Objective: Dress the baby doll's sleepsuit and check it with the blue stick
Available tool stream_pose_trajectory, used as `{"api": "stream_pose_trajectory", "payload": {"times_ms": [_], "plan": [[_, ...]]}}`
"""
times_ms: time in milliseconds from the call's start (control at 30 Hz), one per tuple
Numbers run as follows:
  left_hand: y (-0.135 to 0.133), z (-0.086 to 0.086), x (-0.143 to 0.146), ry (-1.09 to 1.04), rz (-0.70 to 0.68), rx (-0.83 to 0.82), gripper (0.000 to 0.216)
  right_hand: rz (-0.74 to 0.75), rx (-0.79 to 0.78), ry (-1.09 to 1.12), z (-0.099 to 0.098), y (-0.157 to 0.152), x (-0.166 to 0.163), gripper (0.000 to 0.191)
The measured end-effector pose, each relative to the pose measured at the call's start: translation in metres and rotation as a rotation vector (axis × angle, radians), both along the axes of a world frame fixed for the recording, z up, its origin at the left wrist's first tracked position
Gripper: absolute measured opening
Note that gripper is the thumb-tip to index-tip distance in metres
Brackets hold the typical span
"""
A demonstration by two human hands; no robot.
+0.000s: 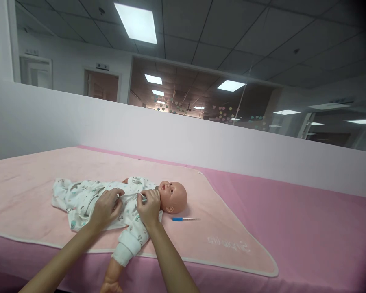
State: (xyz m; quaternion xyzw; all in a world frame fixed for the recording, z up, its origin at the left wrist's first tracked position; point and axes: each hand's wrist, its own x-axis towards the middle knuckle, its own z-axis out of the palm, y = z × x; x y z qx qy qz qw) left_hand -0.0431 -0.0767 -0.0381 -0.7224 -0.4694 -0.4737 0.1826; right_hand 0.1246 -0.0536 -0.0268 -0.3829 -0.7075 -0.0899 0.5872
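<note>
A baby doll (174, 197) lies on its back with its bald head to the right, dressed in a white printed outfit (90, 189). My left hand (106, 206) is closed over the doll's chest, pinching a white edge or tie of the outfit. Close to the doll's neck, my right hand (149, 205) pinches the same strip of cloth, which looks stretched between both hands. The doll's near arm (112, 274) hangs towards the front edge of the bed. A thin glass thermometer (186, 219) with a blue end rests beside the head.
A peach mat (225, 228) with a pale border lies under the doll, over a pink bed cover (317, 228). Behind the bed runs a low white wall (183, 134) with a glass panel above it, showing reflected ceiling lights.
</note>
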Motion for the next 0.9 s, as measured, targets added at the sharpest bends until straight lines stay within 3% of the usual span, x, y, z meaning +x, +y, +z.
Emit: {"api": "stream_pose_trajectory", "payload": {"times_ms": [167, 233, 300, 400, 467, 567, 633, 733, 900], "plan": [[0.003, -0.004, 0.000, -0.035, -0.006, 0.019, 0.017, -0.023, -0.011, -0.100, 0.007, -0.009, -0.001, 0.007], [0.004, -0.005, -0.002, -0.066, 0.003, -0.003, 0.017, -0.011, 0.021, -0.183, 0.013, -0.025, 0.004, 0.013], [0.003, -0.004, -0.006, -0.109, 0.011, -0.053, 0.019, -0.012, 0.073, -0.215, 0.018, -0.045, 0.020, 0.025], [0.004, 0.004, -0.015, -0.142, -0.018, -0.197, 0.017, -0.079, 0.099, -0.158, 0.017, -0.072, 0.069, 0.024], [0.007, 0.015, -0.020, -0.129, -0.096, -0.305, 0.015, -0.168, 0.024, -0.161, 0.010, -0.079, 0.115, 0.021], [0.019, 0.037, -0.019, -0.122, -0.161, -0.398, 0.024, -0.344, -0.228, -0.187, -0.001, -0.075, 0.180, 0.025], [0.033, 0.050, -0.009, -0.117, -0.151, -0.431, 0.028, -0.308, -0.433, -0.241, -0.004, -0.069, 0.207, 0.034], [0.053, 0.059, 0.014, -0.051, -0.261, -0.484, 0.029, -0.233, -0.606, -0.321, -0.003, -0.064, 0.221, 0.034], [0.065, 0.053, 0.037, 0.108, -0.519, -0.667, 0.037, -0.262, -0.688, -0.378, 0.010, -0.071, 0.219, 0.020]]}}
